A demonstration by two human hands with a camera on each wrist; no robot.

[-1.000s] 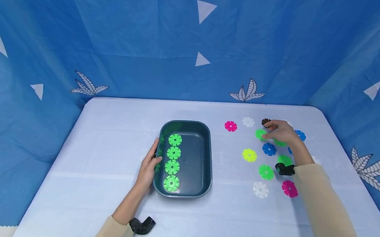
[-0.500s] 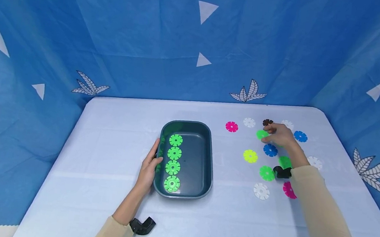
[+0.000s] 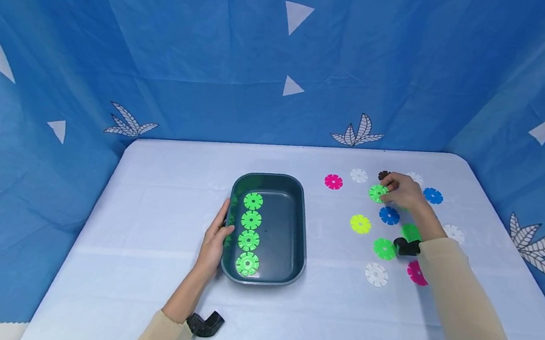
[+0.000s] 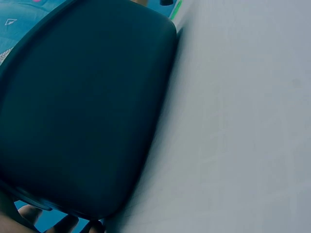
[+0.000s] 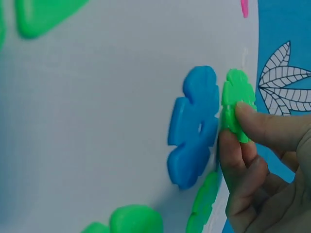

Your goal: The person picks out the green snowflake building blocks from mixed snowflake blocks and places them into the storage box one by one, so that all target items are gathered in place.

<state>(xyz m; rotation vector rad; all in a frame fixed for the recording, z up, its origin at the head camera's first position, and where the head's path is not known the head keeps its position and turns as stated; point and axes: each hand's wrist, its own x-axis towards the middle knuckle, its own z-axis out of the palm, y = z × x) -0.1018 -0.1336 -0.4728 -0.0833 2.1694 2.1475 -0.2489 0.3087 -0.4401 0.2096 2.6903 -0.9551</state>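
Observation:
In the head view, the left hand (image 3: 212,245) grips the left side of a dark green tray (image 3: 279,237), thumb over the rim. Several green notched plastic discs (image 3: 251,220) lie in a column along the tray's left side. The left wrist view is mostly the tray's outer wall (image 4: 87,102), with fingertips (image 4: 65,224) at the bottom. The right hand (image 3: 403,192) pinches a green notched disc (image 5: 236,90) between thumb and fingers at the back right of the table. A blue disc (image 5: 194,127) lies close by in the right wrist view.
Loose discs lie around the right hand: pink (image 3: 333,182), white (image 3: 359,175), brown (image 3: 384,175), yellow (image 3: 360,224), green (image 3: 384,249) and blue (image 3: 432,196). A white cloth (image 3: 166,181) covers the table. Blue curtains (image 3: 205,46) stand behind and at both sides.
The right hand's thumb and fingers have closed on the green disc, which now looks slightly raised. The left hand and tray stay in place.

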